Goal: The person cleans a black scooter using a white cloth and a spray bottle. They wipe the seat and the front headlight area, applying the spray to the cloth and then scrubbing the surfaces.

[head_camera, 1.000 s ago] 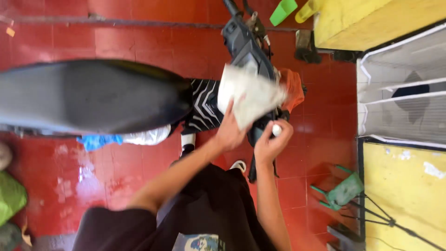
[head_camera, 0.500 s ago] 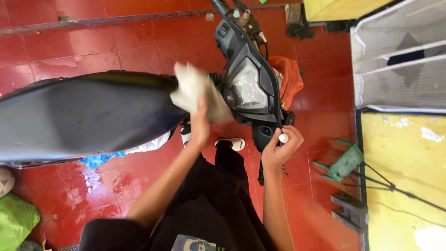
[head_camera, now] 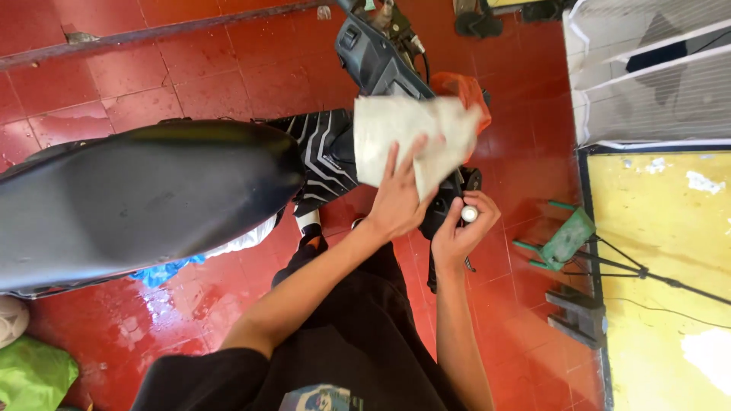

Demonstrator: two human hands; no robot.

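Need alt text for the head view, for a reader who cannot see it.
Seen from above, a person's left hand presses a pale cloth against the front of a black scooter, while the right hand grips a small white-tipped object beside it. The scooter stands on a wet red tiled floor.

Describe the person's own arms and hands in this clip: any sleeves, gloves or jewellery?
Both forearms are bare. The left hand and right hand wear no gloves, and no rings or watch show. A short black sleeve ends above the left elbow; it belongs to a black T-shirt with a printed graphic on the chest.
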